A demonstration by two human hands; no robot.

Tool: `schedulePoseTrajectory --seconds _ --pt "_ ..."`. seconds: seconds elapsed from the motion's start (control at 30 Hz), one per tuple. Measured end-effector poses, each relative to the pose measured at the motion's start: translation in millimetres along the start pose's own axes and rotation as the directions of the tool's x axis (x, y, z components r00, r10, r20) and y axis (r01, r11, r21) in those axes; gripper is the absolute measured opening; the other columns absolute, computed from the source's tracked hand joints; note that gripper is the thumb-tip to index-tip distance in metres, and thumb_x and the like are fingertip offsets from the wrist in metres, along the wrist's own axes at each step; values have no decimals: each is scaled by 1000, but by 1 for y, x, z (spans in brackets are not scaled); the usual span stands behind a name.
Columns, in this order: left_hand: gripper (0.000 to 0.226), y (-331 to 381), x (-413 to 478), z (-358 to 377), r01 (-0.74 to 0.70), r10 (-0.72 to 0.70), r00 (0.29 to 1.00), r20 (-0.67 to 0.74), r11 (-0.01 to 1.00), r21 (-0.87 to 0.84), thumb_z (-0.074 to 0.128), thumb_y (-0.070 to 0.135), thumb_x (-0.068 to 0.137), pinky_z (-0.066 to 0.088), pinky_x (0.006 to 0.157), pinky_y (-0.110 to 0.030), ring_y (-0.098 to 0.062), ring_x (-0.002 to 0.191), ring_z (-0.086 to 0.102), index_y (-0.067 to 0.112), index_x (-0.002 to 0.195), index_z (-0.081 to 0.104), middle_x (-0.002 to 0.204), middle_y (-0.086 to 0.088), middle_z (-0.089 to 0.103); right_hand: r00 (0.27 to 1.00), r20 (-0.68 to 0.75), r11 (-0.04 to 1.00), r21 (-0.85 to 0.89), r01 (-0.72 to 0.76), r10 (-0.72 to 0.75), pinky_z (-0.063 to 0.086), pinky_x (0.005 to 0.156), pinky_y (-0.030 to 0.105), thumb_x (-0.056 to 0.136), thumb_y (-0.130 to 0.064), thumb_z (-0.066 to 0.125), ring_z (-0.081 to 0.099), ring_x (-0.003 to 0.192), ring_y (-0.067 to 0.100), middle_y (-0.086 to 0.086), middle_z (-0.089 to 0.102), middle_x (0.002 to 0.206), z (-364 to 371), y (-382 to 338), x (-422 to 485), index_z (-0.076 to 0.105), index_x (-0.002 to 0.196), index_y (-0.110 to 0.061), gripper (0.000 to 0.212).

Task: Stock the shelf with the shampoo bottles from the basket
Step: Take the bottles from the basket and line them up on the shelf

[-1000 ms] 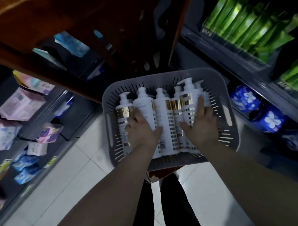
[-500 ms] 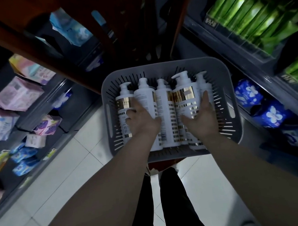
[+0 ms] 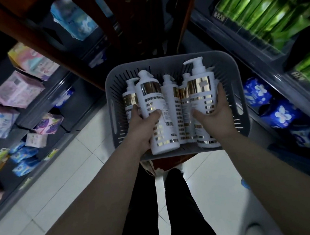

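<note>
Inside basket rim (image 3: 163, 62), bottle (image 3: 154, 98) per hand (image 3: 141, 127)

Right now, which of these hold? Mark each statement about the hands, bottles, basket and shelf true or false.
1. The left hand grips a white bottle. True.
2. The right hand is empty. False: it grips a second bottle.
3. The basket is red. False: it is grey.
4. Other bottles lie in the basket between the two hands. True.
5. The shelf at upper right holds pink packs. False: green packs stand there.
</note>
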State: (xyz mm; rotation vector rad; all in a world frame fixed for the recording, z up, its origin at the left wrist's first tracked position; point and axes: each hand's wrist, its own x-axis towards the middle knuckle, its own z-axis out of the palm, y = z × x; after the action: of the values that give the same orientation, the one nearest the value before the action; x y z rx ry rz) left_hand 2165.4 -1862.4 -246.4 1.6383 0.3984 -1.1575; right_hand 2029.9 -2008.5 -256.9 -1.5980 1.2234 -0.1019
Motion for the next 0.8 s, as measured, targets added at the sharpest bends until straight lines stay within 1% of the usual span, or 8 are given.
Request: schedulePoseTrajectory --seconds 0.07,0.13,0.27,0.37,0.43,0.57,0.67,0.8 --pt "51 7 -16 -12 -10 26 990 136 993 -118 60 14 92 55 81 -52 -31 99 66 18 139 41 119 -13 64 999 39 996 85 24 -28 48 74 5 78 -10 77 55 93 -22 -24 51 123 -11 -14 -8 11 153 -28 101" --pt "55 17 -34 -24 11 53 971 232 964 -265 61 20 84 56 77 -47 -30 95 67 11 135 46 114 -14 66 995 76 991 125 51 -60 48 68 4 79 -6 75 55 89 -24 -33 49 113 -21 -29 -19 15 151 -30 97" --pt "65 49 -75 -37 52 55 952 301 940 -337 70 39 65 59 64 -39 -26 82 71 8 120 58 101 -14 70 983 141 988 121 98 -115 47 63 4 81 -8 74 56 86 -24 -30 49 115 -34 -66 -45 12 151 -32 97" --pt "86 74 -103 -47 -58 165 948 273 930 -363 87 53 50 59 68 -41 -26 87 72 10 119 60 105 -14 71 968 183 981 117 155 -174 47 65 6 81 -14 75 57 95 -15 -20 50 126 -42 -99 -63 11 152 -34 98" --pt "96 89 -122 -58 -144 246 940 238 915 -378 91 54 39 58 67 -39 -24 85 72 10 119 60 99 -11 74 953 205 972 126 199 -221 46 65 6 80 -16 76 54 93 -20 -32 48 120 -45 -124 -77 14 151 -37 96" --pt "67 111 -166 -82 -279 339 933 121 893 -352 72 44 72 58 62 -34 -20 78 73 9 126 54 96 -9 73 909 250 939 175 295 -332 50 76 19 78 -16 78 56 108 -5 -24 52 128 -49 -172 -103 21 148 -42 93" --pt "68 126 -198 -101 -368 407 912 49 865 -342 63 43 72 60 66 -38 -24 83 71 9 129 53 104 -14 70 865 290 909 201 365 -411 52 81 25 78 -18 78 60 107 -3 -24 57 124 -47 -207 -123 26 147 -42 90" --pt "70 141 -241 -131 -488 516 856 -28 788 -375 67 40 74 59 79 -48 -34 99 67 8 133 49 121 -21 64 805 349 875 254 411 -480 53 78 26 77 -20 78 64 99 -2 -22 63 113 -37 -256 -156 31 145 -40 85"
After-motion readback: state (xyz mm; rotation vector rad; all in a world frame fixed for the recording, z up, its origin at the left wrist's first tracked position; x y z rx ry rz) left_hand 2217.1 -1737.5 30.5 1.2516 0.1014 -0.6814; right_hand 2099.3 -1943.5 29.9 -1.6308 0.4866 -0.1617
